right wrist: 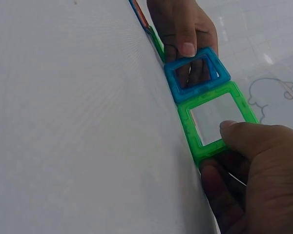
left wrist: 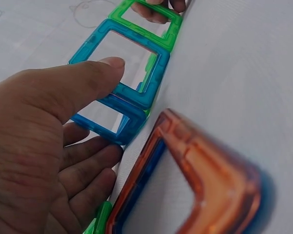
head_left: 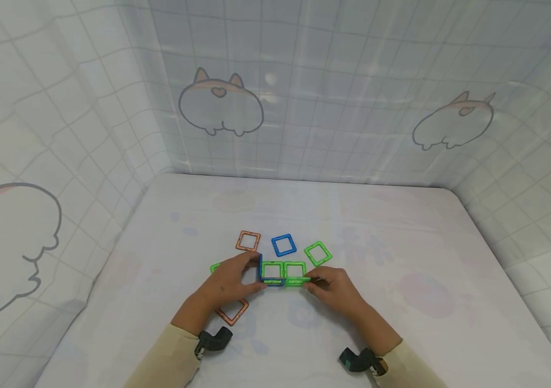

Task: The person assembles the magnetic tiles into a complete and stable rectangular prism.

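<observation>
Two green magnetic tiles [head_left: 273, 263] lie side by side in the head view. A blue tile [head_left: 260, 268] stands upright at their left end. Along the near edge stand a blue tile [left wrist: 158, 78] and a green tile [right wrist: 188, 126], side by side. My left hand [head_left: 227, 277] holds the blue corner; its thumb rests on the near blue tile and its fingers reach behind the left one. With thumb and fingers my right hand [head_left: 335, 288] pinches the right end of the near green tile. Part of that tile is hidden by the hand.
Behind the built tiles lie a loose orange tile [head_left: 251, 233], a blue one and a green tile [head_left: 310, 257]. Another orange tile [head_left: 239, 314] is beside my left wrist. A green tile [head_left: 214, 267] is mostly hidden under my left hand. Patterned curtains surround the white table.
</observation>
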A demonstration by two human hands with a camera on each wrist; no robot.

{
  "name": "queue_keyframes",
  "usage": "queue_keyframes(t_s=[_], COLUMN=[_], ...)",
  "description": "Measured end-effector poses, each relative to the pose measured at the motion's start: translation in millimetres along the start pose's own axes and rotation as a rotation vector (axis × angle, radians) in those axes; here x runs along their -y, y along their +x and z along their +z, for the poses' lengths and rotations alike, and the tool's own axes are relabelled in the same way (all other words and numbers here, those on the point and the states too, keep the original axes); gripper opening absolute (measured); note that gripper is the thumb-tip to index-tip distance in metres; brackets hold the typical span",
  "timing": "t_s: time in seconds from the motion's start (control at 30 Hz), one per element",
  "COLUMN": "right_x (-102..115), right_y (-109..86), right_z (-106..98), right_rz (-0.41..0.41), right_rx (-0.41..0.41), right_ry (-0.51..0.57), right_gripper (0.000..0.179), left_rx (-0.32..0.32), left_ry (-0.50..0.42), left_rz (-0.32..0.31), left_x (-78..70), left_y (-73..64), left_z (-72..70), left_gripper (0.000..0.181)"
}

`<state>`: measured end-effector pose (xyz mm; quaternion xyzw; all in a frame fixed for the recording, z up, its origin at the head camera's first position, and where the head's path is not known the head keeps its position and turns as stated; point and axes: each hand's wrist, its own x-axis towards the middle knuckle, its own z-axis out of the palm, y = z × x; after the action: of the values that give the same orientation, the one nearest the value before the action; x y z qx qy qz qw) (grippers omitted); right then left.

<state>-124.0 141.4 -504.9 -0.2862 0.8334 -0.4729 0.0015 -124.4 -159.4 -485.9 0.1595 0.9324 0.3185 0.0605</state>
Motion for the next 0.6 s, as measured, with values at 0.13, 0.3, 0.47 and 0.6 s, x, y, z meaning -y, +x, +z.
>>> queue_keyframes(t_s=[0.13, 0.3, 0.47, 0.6], right_x=[0.3, 0.1, 1.5, 1.6], right_y=[-1.1, -2.2, -4.1, -5.4], right_z=[-1.3, -2.5, -5.3, -9.8], right_rz=[-0.01, -0.02, -0.049, -0.101], right_rx=[0.01, 0.024, 0.044, 0.06], right_ry=[0.022, 0.038, 0.05, 0.05], right_gripper=[0.016, 0.016, 0.018, 0.022], left_rx=[0.005, 0.006, 0.015, 0.023], left_ry=[0.007, 0.003, 0.017, 0.043], left_rz=[0.011, 0.019, 0.003, -0.006], left_x=[1.0, -0.1, -4.6, -6.9], left_y=[0.2, -0.3, -1.7, -2.6], left_z=[0.8, 0.2, -0.8, -0.8], left_gripper=[0.076, 0.075, 0.076, 0.077])
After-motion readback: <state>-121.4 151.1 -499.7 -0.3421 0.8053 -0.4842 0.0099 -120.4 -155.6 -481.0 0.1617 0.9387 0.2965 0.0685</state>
